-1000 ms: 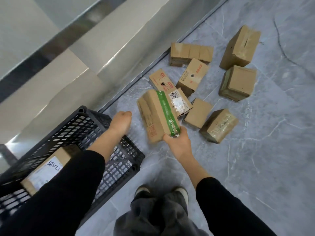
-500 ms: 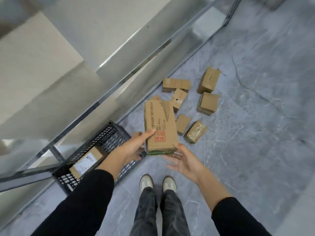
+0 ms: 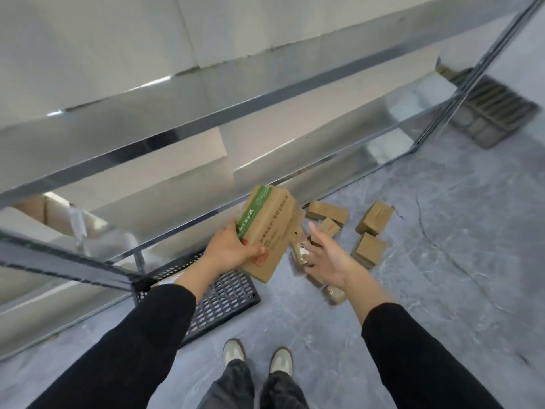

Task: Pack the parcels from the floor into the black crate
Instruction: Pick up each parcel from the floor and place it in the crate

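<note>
Brown held parcel (image 3: 269, 228) with green tape band, red stamp; floor parcels (image 3: 374, 221) plain brown; crate (image 3: 227, 299) black, lattice-perforated; floor (image 3: 442, 261) grey, pale marble veining; shelving (image 3: 177, 134) silver; sleeves (image 3: 132, 349) black; shoes (image 3: 234, 351) off-white.

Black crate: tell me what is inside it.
Only a sliver of one labelled parcel shows inside the black crate; the left sleeve and shelf frame cover the rest.
</note>
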